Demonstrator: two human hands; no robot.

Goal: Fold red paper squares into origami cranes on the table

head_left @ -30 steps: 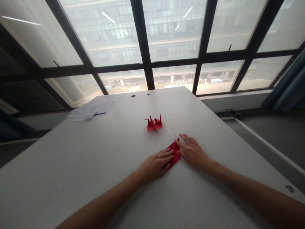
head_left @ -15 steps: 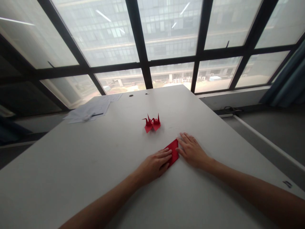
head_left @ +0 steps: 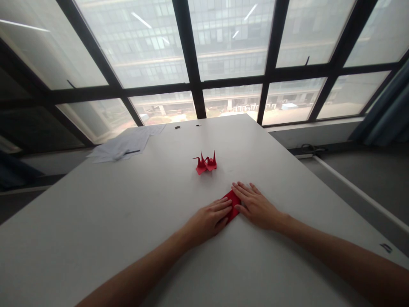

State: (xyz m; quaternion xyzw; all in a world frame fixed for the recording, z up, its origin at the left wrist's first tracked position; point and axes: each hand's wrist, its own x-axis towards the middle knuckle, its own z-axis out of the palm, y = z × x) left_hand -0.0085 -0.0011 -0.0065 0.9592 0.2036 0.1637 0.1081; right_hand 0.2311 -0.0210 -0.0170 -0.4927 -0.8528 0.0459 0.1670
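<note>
A folded piece of red paper (head_left: 234,204) lies flat on the white table, partly covered by both hands. My left hand (head_left: 212,217) rests flat across its left part, fingers stretched out and pointing right. From the other side, my right hand (head_left: 254,205) lies over the paper's upper right corner and edge, fingers extended and the thumb on the red surface. Neither hand grips anything. Just beyond the hands stand two red paper cranes (head_left: 205,164), side by side and touching or nearly so, with necks and tails pointing up.
The white table (head_left: 128,213) stretches toward the windows. Loose paper sheets (head_left: 118,146) with a dark pen (head_left: 131,152) lie at its far left. A small dark mark (head_left: 386,247) is near the right edge. A blue curtain (head_left: 380,111) hangs at the right.
My right hand has moved left, its fingers now lying over the red paper's upper corner rather than beside it. My left hand stays flat in place. The view has shifted slightly.
</note>
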